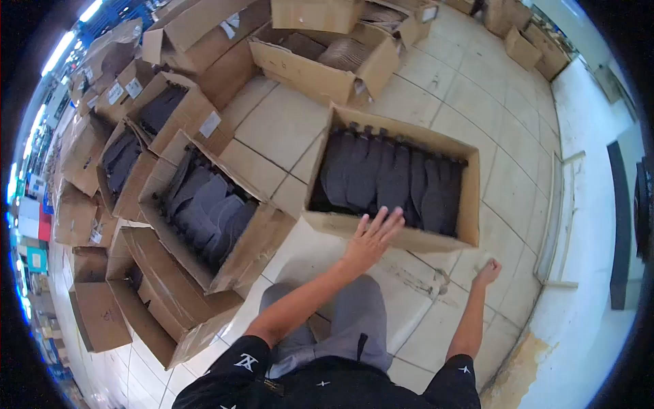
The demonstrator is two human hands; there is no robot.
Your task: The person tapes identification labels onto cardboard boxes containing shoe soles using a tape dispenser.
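Note:
In front of me on the floor stands an open cardboard box, packed with a row of dark grey, sole-shaped flat pieces standing on edge. My left hand is over the near rim of this box, its fingers spread and pointing at the pieces, with nothing in its grasp. Off to the box's right, my right hand is held over the floor with curled fingers, and no object shows in it.
On the left, another open box holds similar dark grey pieces. Beside it lies an open carton. More filled cartons are stacked behind, and a wide box stands further ahead. A white wall runs along the right.

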